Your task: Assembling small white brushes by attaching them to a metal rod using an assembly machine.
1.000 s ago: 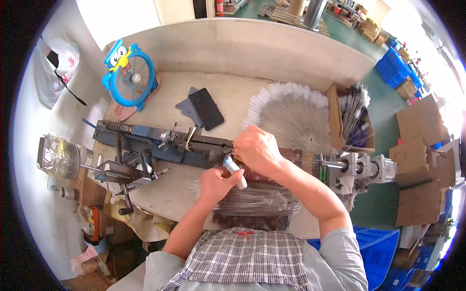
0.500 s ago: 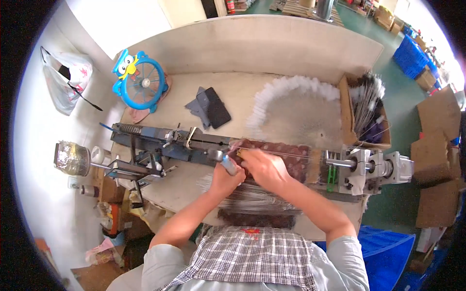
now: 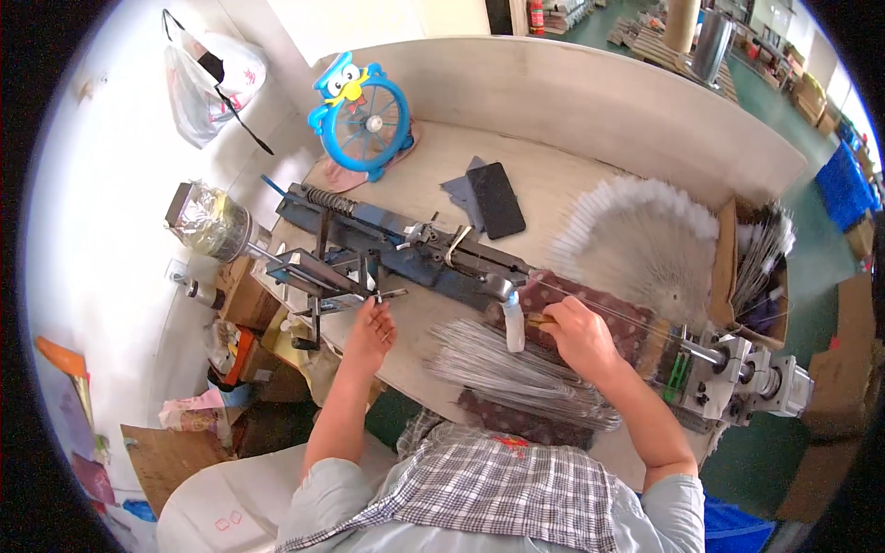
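Head view shows the left hand [image 3: 369, 330] resting open-fingered at the blue metal bench machine's [image 3: 387, 247] lever, the right hand [image 3: 576, 334] closed on a white-tufted wire brush [image 3: 513, 324] beside it, finished brushes fanned [image 3: 641, 241] behind, bare wires [image 3: 516, 367] remaining, black phone [image 3: 495, 199] nearby.

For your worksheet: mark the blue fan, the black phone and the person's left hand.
blue fan [image 3: 364, 120]: head view, on the round grille.
black phone [image 3: 495, 199]: head view, middle of its dark face.
left hand [image 3: 370, 334]: head view, back of the hand.
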Tool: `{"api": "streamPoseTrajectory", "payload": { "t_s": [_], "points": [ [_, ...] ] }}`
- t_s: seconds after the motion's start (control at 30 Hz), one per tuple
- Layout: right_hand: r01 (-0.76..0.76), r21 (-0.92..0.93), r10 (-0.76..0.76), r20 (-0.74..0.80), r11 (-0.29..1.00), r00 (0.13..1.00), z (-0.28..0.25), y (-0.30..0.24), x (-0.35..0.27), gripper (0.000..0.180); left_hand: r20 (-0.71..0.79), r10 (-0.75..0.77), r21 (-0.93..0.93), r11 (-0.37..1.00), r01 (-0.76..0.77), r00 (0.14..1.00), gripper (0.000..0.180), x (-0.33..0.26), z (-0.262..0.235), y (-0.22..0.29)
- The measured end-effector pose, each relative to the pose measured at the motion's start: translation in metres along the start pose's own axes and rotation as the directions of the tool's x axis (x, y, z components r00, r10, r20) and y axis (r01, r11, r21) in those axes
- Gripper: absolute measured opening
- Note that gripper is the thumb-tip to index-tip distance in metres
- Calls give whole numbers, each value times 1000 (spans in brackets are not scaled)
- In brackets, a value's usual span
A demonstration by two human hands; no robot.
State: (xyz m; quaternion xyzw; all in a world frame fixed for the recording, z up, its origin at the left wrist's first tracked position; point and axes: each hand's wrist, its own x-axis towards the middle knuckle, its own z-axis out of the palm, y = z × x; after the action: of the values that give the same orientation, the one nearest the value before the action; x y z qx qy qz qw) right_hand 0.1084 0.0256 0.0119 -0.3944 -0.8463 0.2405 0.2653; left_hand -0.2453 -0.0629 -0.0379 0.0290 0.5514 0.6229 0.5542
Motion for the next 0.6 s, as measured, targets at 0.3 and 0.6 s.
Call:
{"api": "streamPoseTrajectory", "payload": {
  "t_s": [0.3,0.6],
  "points": [
    [-15,9,14,38,1000,999,-20,-17,-1,20,-18,6,-106,994,-8,1000,15,6,4,-5],
    [67,-148,-93,-174,987,980,-69,-25,10,17,357,108,160,971,-175,928,16,-63,100,-64]
  ]
}}
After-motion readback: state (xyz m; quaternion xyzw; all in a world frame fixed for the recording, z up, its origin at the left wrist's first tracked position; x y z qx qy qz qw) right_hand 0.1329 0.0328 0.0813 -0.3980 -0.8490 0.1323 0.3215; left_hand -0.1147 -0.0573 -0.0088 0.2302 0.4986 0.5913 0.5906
